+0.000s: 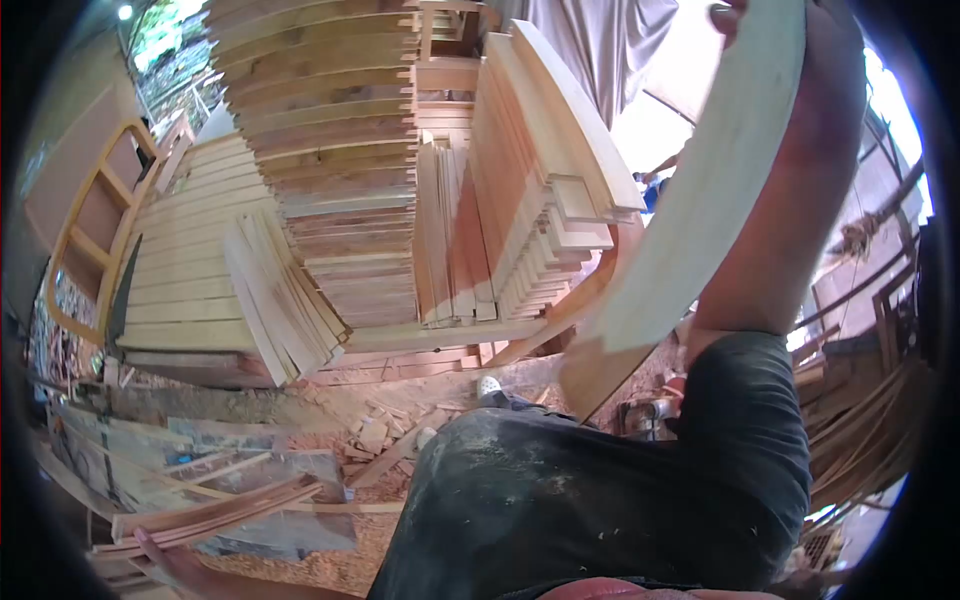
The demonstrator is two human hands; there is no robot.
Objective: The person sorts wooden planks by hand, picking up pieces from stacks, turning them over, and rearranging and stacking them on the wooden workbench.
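My right arm is raised along the right side of the view. At the top, the fingers of my right hand (728, 18) curl over the edge of a long pale wooden plank (715, 210), which slants down toward my lap; most of that hand is out of frame. Low at the left, my left hand (170, 562) is closed around a few thin wooden strips (225, 510), with one finger lying along their side. The strips rest above other wood near the lower left edge.
A tall stack of thin boards (335, 150) rises ahead, beside a stack of thicker planks (540, 130). Loose slats (280, 295) lean at its left on a slatted platform (190, 240). Wood offcuts (375, 435) litter the floor, and a framed panel (95, 230) stands far left.
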